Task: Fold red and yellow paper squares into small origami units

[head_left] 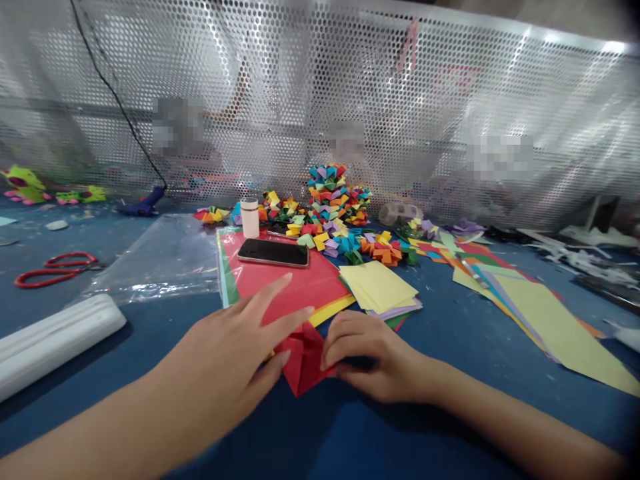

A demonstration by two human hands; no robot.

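A partly folded piece of red paper (pixel 301 360) lies between my hands near the front of the blue table (pixel 280 433). My right hand (pixel 370 353) pinches its right edge between thumb and curled fingers. Over its left side is my left hand (pixel 240 353), fingers spread, with the thumb and fingertips at the paper's edge. Just beyond them lie large red sheets (pixel 280 287) with a black phone (pixel 273 253) on top. A stack of pale yellow squares (pixel 379 287) sits behind my right hand.
Colourful folded-paper pieces (pixel 327 193) stand at the back, beside a white cylinder (pixel 250 219). Red-handled scissors (pixel 55 270), a clear plastic bag (pixel 160 260), a blue glue gun (pixel 143 202) and a long white object (pixel 60 343) lie left. Coloured paper strips (pixel 540 313) spread right, before a perforated metal screen (pixel 280 87).
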